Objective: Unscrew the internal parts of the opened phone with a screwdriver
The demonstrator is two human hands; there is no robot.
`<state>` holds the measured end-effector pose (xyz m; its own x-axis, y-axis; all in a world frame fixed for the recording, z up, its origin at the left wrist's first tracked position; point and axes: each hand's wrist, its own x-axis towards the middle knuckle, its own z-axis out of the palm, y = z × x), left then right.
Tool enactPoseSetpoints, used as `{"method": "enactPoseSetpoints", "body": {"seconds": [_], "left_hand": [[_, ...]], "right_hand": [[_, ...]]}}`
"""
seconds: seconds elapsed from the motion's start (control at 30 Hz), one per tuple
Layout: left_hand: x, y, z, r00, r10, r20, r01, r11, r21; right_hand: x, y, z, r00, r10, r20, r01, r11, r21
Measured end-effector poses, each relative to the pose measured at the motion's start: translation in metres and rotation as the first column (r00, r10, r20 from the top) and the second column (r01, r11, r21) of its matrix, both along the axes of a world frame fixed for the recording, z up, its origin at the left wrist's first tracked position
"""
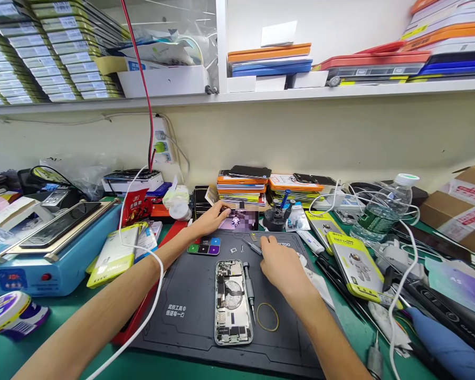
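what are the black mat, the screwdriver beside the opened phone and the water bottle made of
Black mat: probably rubber or silicone, matte with printed markings. Screwdriver: grey handle with a slight sheen, metal or plastic; thin shaft, likely steel. Water bottle: apparently clear, glossy plastic, see-through with bright highlights.

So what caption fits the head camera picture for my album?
Opened silver phone on a dark grey mat, left hand at a lit black phone.

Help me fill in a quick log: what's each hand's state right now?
Left hand: at the lit screen's left edge; whether its grip is open or closed can't be told.
Right hand: closed, holding a slim pointed tool.
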<state>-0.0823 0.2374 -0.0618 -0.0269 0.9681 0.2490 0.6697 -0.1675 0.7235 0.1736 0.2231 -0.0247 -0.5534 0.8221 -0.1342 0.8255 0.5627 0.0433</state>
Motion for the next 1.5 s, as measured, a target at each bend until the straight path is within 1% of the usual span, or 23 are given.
{"method": "enactPoseSetpoints", "body": {"seconds": [0.17,0.27,0.37,0.5,0.77,1.13,1.37,1.5], "left_hand": [[0.001,-0.002,0.0,1.0,-0.019,-0.001,0.019,1.0,-0.006],[0.001,0.0,0.0,1.0,-0.007,0.001,0.007,1.0,0.0],[0.002,0.004,-0.003,1.0,0.005,0.0,-0.005,1.0,0.01],[-0.001,0.009,-0.007,1.0,-0.007,0.003,0.007,1.0,0.015],[-0.003,0.008,-0.01,1.0,-0.017,-0.007,0.017,1.0,0.025],[-0.002,0.008,-0.016,1.0,0.017,-0.022,-0.015,0.998,0.064],[0.0,0.009,-0.013,0.999,0.031,-0.012,-0.03,0.998,0.054],[-0.002,0.008,-0.013,0.999,-0.002,-0.05,0.005,0.999,0.053]], "right_hand": [[-0.001,0.0,0.0,1.0,-0.004,0.0,0.004,1.0,-0.002],[-0.001,0.001,0.0,1.0,-0.001,-0.001,0.001,1.0,0.001],[-0.001,0.002,0.0,1.0,-0.001,-0.003,0.001,1.0,0.004],[0.0,0.002,-0.002,1.0,0.002,-0.005,-0.002,1.0,0.003],[-0.001,0.002,-0.002,1.0,0.004,0.001,-0.004,1.0,0.009],[-0.001,0.001,-0.003,1.0,0.004,-0.001,-0.004,1.0,0.021],[-0.001,0.0,-0.001,1.0,0.001,-0.005,-0.001,1.0,0.011],[-0.002,0.001,-0.001,1.0,-0.001,-0.007,0.001,1.0,0.007]]}}
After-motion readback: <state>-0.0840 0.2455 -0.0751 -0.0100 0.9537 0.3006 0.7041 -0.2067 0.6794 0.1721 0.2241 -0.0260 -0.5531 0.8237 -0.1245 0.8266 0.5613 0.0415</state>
